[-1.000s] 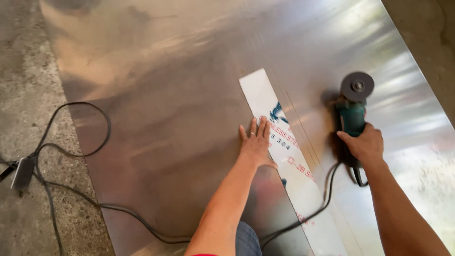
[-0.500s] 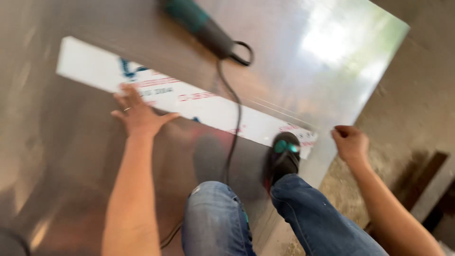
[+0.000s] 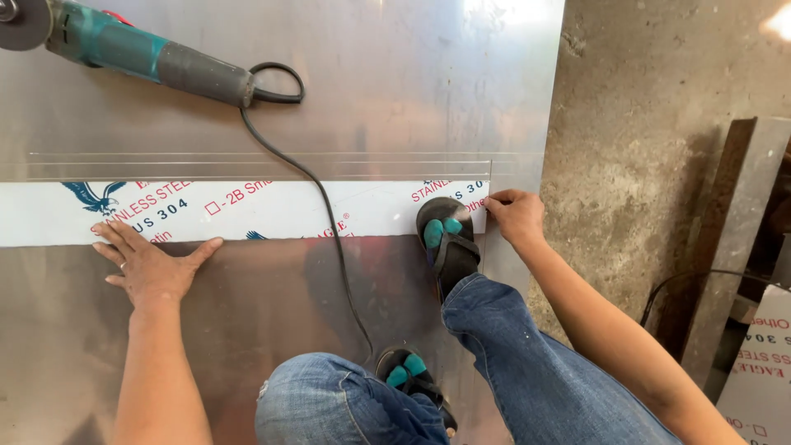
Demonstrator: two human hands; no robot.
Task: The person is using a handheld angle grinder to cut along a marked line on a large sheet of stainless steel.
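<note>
Right, the white-filmed steel strip lies flat on the big steel sheet on the floor; your left hand presses it, fingers splayed; your right hand pinches its end corner; thin, springy, sharp-edged, likely slippery; grip the ends.

Concrete floor, grey and stained, carries a large bare metal sheet that fills the left and centre of the view; its right edge runs down near the middle right. On the sheet: a white film strip lying crosswise, an angle grinder at top left with its black cord trailing down across the strip. Two sandalled feet stand on the sheet, one on the strip's right end. Boards lean at far right.
</note>
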